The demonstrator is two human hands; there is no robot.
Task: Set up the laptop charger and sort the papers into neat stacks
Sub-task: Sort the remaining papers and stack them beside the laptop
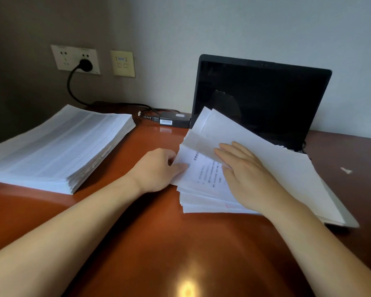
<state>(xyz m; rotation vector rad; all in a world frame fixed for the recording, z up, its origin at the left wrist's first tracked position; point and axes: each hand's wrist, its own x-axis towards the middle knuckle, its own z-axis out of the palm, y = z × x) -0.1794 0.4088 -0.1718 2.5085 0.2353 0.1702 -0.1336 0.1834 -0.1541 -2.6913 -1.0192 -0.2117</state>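
Tabletop: glossy red-brown; carries all items below.
Left hand: fingers curled, thumb on top, pinching the left edge of the pile.
Right hand: flat, fingers straight, pressing on the pile's printed sheet, with raised sheets resting against the fingertips.
Hands, relation: apart, both on the pile, left at its edge, right on its face.
Pile: loose and uneven, lying over the laptop's keyboard area; long axis appears to run left to right across the person.
Stack: thick and squared, left of the hands, well apart from the pile.
Key relation: the stack lies leftward of the pile and the left hand is nearer to it, so a sheet transfer would probably travel left, led by the left hand.
Charger: brick between stack and laptop; its link to the laptop is hidden.
Laptop: open, screen dark.
Plug: seated in the wall socket.
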